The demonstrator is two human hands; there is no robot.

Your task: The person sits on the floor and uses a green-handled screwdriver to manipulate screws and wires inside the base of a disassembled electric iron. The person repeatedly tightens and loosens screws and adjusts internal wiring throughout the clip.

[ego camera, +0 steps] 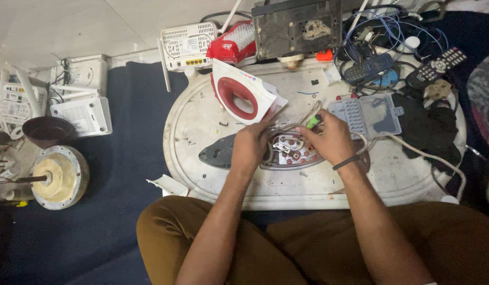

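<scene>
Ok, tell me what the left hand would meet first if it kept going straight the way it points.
Probably the red and white iron cover: the left hand rests on the opened iron base, pointing away from the person, and the cover lies just beyond its fingers. Depth is unclear.

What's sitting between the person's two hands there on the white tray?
In the head view, between the left hand and right hand lies the opened iron base, its metal contacts and wiring exposed. The right hand holds a green-handled screwdriver.

Even indoor light from above, a sharp centre and dim corners.
The white tray (202, 126) is bright without harsh glare; shadows under the hands are soft; the right edge falls dark, and wide-angle bending and slight blur show at the borders.
</scene>
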